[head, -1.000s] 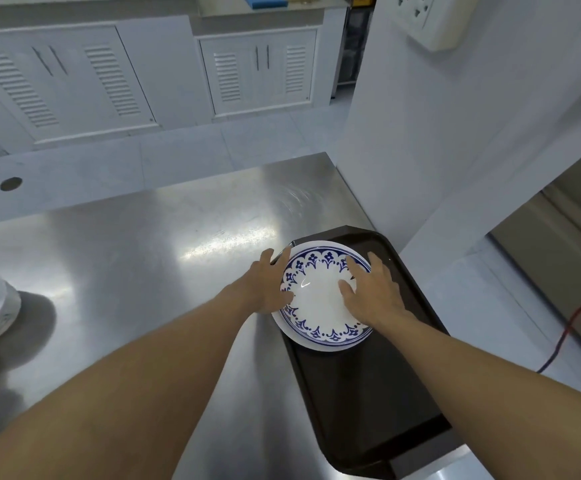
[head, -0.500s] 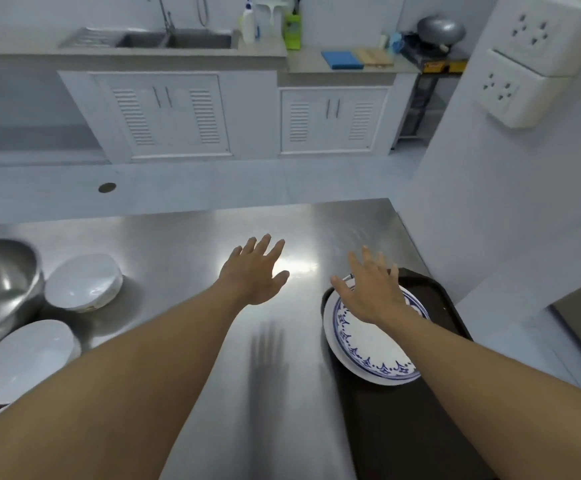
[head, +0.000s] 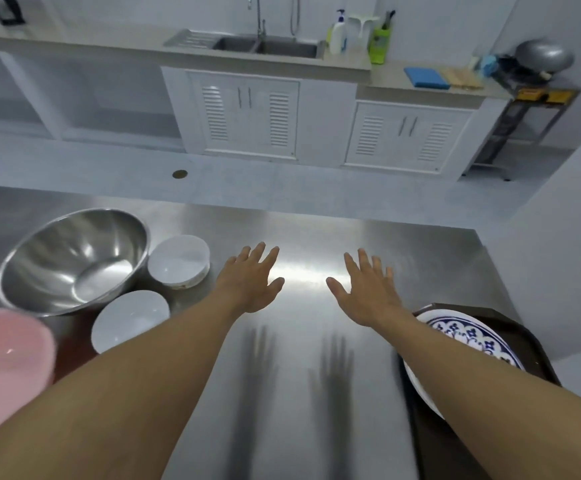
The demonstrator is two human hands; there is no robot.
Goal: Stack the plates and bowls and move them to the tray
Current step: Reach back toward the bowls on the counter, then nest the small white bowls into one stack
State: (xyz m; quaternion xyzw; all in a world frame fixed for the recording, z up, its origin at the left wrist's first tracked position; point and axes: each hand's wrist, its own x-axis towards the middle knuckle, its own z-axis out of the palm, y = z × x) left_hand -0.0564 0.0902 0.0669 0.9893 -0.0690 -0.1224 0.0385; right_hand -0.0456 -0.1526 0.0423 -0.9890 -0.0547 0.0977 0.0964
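A blue-patterned plate (head: 476, 341) on a white plate lies on the dark brown tray (head: 538, 355) at the table's right edge, partly hidden by my right forearm. Two white bowls sit at the left: one farther (head: 178, 259), one nearer (head: 129, 320). My left hand (head: 251, 278) hovers flat over the middle of the steel table, fingers apart, holding nothing. Level with it, my right hand (head: 365, 285) is spread and empty, left of the tray.
A large steel mixing bowl (head: 74, 258) stands at the left behind the white bowls. A pink basin (head: 5, 362) fills the lower left corner. The steel table (head: 317, 393) ends at a wall on the right. Cabinets and a sink stand across the floor.
Both hands let go of the plates on the tray, lifted and moved left over the table. The view swung left and up, bringing the bowls and pink basin into sight.
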